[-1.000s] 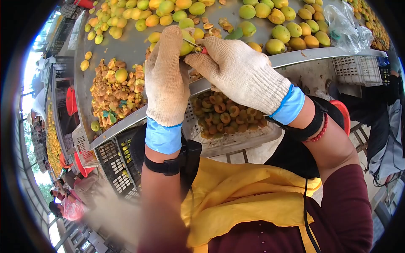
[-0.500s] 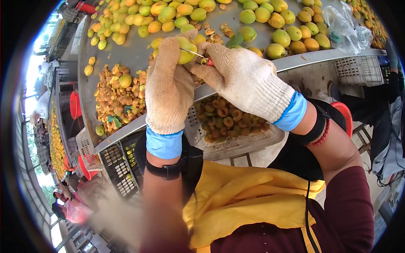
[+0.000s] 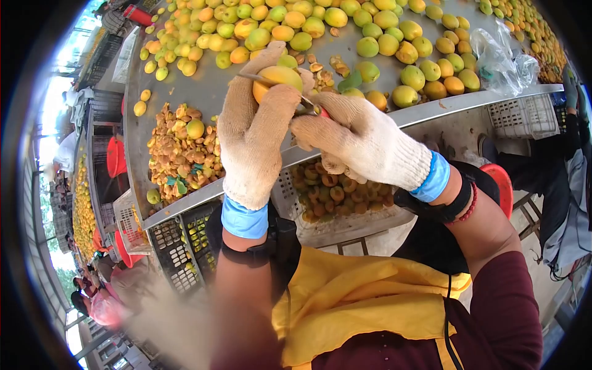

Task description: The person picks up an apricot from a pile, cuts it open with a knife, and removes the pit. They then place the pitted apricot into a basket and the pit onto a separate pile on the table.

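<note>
Metal table (image 3: 206,83) fills the upper view, loose fruit (image 3: 256,38), green to orange, spread over it. Pale crate (image 3: 357,231) below the near edge, halved fruit (image 3: 336,194) in it. Right hand (image 3: 364,132), gloved: grip closed on the knife, fingers curled, mostly hiding the handle. Left hand (image 3: 253,129), gloved: grip spread only as wide as one fruit, which it has between thumb and fingers. Heap (image 3: 179,148) of brown-orange bits on table, left of the left hand. Clear bag (image 3: 502,61) at the right, by table edge. Held fruit (image 3: 280,77), yellow-orange, is up above table, near its edge. Knife (image 3: 324,112), red-handled, thin blade at the held fruit; cut depth can't tell.
</note>
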`<state>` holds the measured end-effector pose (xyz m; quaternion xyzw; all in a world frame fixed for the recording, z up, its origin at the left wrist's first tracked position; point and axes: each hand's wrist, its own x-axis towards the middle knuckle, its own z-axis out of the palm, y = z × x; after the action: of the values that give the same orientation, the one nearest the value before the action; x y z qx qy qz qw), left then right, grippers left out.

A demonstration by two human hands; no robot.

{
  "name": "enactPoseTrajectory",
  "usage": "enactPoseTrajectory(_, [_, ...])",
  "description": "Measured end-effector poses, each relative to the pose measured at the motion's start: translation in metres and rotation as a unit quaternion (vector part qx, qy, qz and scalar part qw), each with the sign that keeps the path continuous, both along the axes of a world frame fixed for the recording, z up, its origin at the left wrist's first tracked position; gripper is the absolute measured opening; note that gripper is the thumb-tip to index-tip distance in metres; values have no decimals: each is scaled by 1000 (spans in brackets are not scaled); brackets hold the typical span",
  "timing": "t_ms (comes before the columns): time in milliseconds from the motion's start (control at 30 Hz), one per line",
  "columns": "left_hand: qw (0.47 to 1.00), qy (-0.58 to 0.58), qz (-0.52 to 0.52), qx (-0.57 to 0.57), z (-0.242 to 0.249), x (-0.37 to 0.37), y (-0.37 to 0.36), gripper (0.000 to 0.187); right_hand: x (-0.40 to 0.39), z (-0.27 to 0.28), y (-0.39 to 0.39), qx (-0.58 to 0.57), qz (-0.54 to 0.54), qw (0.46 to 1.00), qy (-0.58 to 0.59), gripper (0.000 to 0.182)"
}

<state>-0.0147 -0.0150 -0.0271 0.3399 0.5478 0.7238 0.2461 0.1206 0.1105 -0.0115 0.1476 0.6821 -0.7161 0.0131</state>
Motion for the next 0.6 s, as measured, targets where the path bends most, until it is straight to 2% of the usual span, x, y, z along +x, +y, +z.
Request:
enactPoseTrajectory(100, [997,72,31,-28,7,-8,-5,54,10,0,7,78,-40,996,31,36])
enactPoseTrajectory(133, [993,73,54,-75,8,-12,-8,53,14,-12,11,28,-102,984,140,30])
enactPoseTrajectory(167, [987,73,77,-122,9,-14,-11,54,15,-28,18,116,-143,953,242,29])
enactPoseTrajectory(233, [986,90,85,-113,8,-6,-12,58,15,14,27,-11,-149,988,44,36])
enactPoseTrajectory(300, [926,336,49,-164,-2,4,-7,60,4,15,21,27,-137,990,9,44])
enactPoseTrajectory(367, [920,355,48,-162,1,13,-3,61,-2,3,17,64,-117,991,6,49])
enactPoseTrajectory(433, [896,417,39,-148,2,13,-1,61,-9,-5,16,20,-90,996,7,48])
enactPoseTrajectory(500, [902,399,42,-161,5,14,3,60,-8,-2,16,-4,-81,996,19,49])
enactPoseTrajectory(567, [907,380,45,-176,3,15,2,60,-7,4,14,-94,-86,992,26,39])
enactPoseTrajectory(600, [909,383,55,-154,1,15,1,58,-6,4,12,-94,-85,992,24,39])
